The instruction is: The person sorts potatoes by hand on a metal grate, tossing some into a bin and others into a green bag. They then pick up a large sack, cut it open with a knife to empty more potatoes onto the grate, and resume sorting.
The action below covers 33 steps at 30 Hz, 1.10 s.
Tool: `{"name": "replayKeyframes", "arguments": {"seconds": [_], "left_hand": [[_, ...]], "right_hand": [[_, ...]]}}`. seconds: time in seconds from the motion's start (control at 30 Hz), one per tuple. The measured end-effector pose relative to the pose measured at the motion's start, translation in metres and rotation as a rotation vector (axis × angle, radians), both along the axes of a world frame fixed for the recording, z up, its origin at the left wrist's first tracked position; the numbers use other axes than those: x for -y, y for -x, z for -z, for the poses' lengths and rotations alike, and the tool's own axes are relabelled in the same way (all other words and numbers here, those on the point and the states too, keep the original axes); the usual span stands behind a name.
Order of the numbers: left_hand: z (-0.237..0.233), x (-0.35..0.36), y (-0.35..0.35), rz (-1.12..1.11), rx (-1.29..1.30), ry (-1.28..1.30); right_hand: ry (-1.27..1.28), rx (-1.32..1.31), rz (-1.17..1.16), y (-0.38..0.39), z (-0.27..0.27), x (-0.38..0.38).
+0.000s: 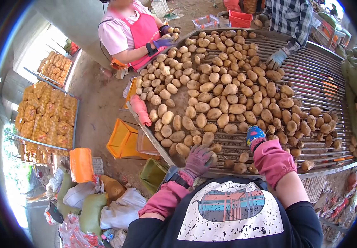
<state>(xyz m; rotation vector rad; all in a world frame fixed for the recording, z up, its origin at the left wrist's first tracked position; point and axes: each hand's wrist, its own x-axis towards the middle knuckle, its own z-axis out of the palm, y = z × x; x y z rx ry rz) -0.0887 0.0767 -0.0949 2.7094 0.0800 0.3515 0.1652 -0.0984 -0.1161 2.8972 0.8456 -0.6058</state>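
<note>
My left hand (199, 160), in a dusty purple glove, is at the near edge of a slatted metal sorting table (325, 80). Its fingers curl over a potato (213, 158), which shows at the thumb side. Further right, my right hand (255, 134) wears a blue patterned glove below a pink sleeve cover. It reaches down among the potatoes (237, 108), and its fingertips are mostly hidden. Brown potatoes of mixed sizes cover the middle and left of the table. A few small ones (240, 168) lie on the slats between my hands.
Across the table, one person in a pink apron (144, 35) holds potatoes; another in a checked shirt (290, 18) rests a gloved hand (276, 59) by the pile. Orange crates (122, 138) and stuffed sacks (93, 213) stand left. Bagged potatoes (46, 113) are stacked beyond.
</note>
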Motion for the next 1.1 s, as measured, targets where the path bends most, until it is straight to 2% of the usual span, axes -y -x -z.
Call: {"name": "replayKeyframes", "arguments": {"seconds": [0.17, 0.33, 0.37, 0.5, 0.6, 0.63, 0.73, 0.87, 1.0, 1.03, 1.1], "left_hand": [[-0.012, -0.004, -0.019, -0.009, 0.099, 0.033], [-0.018, 0.002, -0.073, 0.029, 0.109, 0.022], [-0.015, 0.004, -0.088, 0.034, 0.102, 0.008], [0.006, 0.003, -0.151, 0.033, -0.014, -0.074], [0.033, 0.001, -0.188, 0.002, -0.111, -0.177], [0.024, 0.000, -0.199, 0.010, -0.306, -0.218], [-0.002, 0.010, -0.222, -0.018, -0.627, -0.242], [0.022, 0.011, -0.265, 0.021, -0.994, -0.278], [0.016, 0.014, -0.249, -0.074, -0.723, -0.296], [-0.023, 0.014, -0.244, -0.061, -0.790, -0.234], [-0.024, 0.008, -0.242, -0.021, -0.804, -0.219]], "right_hand": [[0.048, -0.096, -0.009, -0.004, -0.009, -0.009], [-0.009, -0.025, -0.046, -0.008, -0.015, -0.003], [0.036, -0.087, -0.077, -0.013, -0.009, 0.001], [0.100, -0.048, -0.028, -0.013, 0.015, 0.005], [0.094, -0.030, -0.029, -0.002, 0.013, 0.006], [0.073, -0.029, -0.064, 0.003, 0.003, 0.007], [0.082, -0.106, -0.012, 0.002, -0.007, 0.005], [0.081, -0.098, 0.035, -0.002, -0.003, 0.001], [0.097, -0.072, 0.011, 0.000, -0.008, 0.000], [0.086, -0.056, -0.016, 0.001, -0.005, 0.001], [0.077, -0.059, -0.046, 0.000, 0.003, 0.002]]}}
